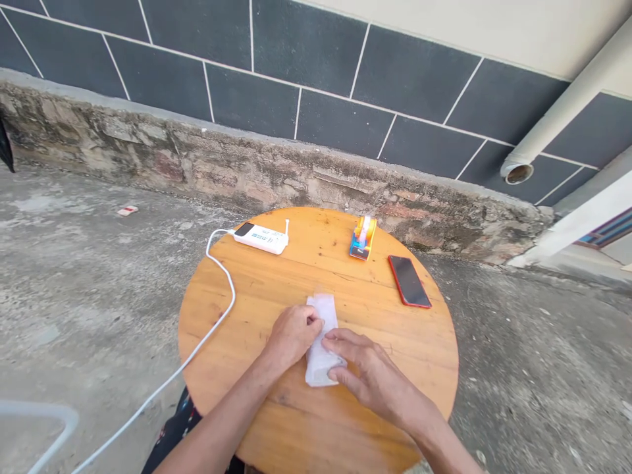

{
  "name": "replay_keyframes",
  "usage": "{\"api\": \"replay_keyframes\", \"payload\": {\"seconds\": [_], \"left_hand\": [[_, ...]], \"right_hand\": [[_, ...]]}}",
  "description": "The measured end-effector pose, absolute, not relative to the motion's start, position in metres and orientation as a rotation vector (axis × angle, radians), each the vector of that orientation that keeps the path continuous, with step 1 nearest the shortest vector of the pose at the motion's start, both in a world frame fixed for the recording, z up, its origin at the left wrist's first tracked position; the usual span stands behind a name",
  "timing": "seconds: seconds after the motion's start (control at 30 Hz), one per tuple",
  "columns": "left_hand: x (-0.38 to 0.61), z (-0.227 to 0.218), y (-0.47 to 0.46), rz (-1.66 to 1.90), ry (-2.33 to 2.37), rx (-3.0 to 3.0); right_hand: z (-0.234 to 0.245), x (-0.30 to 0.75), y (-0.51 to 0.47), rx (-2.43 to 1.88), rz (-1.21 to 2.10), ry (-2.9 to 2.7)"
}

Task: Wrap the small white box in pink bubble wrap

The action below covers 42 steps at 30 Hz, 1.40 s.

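A folded strip of translucent white plastic wrap [323,355] lies lengthwise on the round wooden table [395,401], in front of me. At its left edge my left hand [293,332] is closed, with thumb and fingers pinched on the wrap. My right hand [370,368] is open over the strip's right side, its thumb and fingers apart and the tips touching it. Whether something is inside the wrap I cannot tell.
A white device [261,238] with a white cable [232,289] sits at the table's back left. Farther right stand an orange and blue tape dispenser [363,238] and a red-edged phone [409,282]. A stone-based wall [237,164] rises behind the table.
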<state>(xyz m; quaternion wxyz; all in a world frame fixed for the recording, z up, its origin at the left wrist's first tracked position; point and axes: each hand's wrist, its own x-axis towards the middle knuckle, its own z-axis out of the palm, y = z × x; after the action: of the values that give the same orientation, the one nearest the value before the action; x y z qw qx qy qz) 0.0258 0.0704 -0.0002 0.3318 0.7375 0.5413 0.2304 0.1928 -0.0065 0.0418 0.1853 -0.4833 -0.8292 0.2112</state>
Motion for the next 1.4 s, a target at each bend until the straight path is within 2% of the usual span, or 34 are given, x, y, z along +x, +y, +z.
{"api": "replay_keyframes", "payload": {"seconds": [0.4, 0.87, 1.17, 1.4], "left_hand": [[0.016, 0.009, 0.079, 0.412, 1.487, 1.998], [-0.009, 0.009, 0.058, 0.629, 1.420, 1.943], [-0.017, 0.005, 0.011, 0.884, 1.108, 1.903], [-0.011, -0.013, 0.006, 0.890, 1.200, 1.818]], "right_hand": [[0.055, 0.196, 0.021, -1.310, 0.988, -2.315], [0.050, 0.202, 0.054, -1.183, 1.506, -2.222], [0.052, 0.198, 0.060, -1.110, 1.590, -2.160], [0.055, 0.199, 0.054, -1.138, 1.540, -2.185]]}}
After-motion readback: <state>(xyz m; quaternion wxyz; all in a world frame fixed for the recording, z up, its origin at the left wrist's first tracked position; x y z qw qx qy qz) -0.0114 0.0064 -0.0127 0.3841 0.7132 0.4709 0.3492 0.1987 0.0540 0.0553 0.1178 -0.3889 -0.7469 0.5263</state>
